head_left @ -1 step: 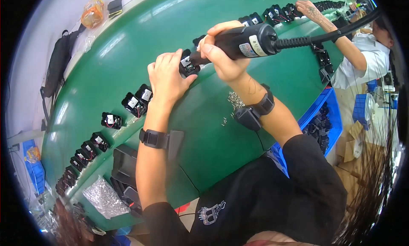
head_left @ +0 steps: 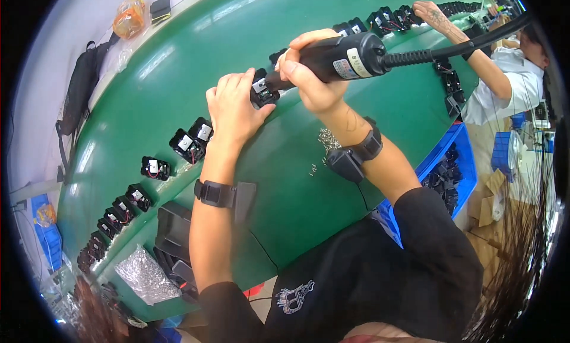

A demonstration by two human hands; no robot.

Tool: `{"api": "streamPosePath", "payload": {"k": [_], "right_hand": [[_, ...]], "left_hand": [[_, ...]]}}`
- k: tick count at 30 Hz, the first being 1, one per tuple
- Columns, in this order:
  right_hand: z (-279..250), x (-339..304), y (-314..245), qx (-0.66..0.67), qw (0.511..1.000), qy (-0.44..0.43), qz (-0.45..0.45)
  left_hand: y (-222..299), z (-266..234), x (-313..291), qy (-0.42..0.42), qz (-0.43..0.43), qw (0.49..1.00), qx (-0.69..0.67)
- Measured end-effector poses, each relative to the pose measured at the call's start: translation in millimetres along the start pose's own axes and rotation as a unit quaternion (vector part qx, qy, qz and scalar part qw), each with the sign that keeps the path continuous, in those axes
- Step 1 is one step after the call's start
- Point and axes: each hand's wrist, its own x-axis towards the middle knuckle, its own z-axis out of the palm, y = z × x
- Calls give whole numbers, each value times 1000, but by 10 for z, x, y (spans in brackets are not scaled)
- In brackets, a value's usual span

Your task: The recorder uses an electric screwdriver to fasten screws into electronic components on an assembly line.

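Note:
My right hand (head_left: 317, 88) is wrapped round a black electric screwdriver (head_left: 332, 55), which lies nearly level with its tip end pointing left. That tip end meets a small black plastic housing (head_left: 260, 85) with a silvery plate and a bit of green circuit board inside. Fingers and thumb of my left hand (head_left: 228, 108) grip the housing from its left and near sides on the green table (head_left: 297, 159). Where the bit touches is hidden by the tool. Loose screws (head_left: 328, 140) lie scattered near my right wrist.
Similar housings (head_left: 185, 144) form a curved row on the table. A thick cable (head_left: 457, 51) runs from the screwdriver to the upper right. A co-worker's hand (head_left: 432, 15) touches the far row. Also there: a blue bin (head_left: 468, 171) of black parts and a bag of small metal pieces (head_left: 145, 275).

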Motion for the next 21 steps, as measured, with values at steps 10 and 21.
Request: {"api": "streamPosePath", "payload": {"k": [10,21], "right_hand": [[14,7,156,5,1000,2,29],[16,9,189,-5,985,-164,53]], "left_hand": [[-77,47,42,10,16,1000,-8],[-179,158,76,21,37,999,-2]]}}
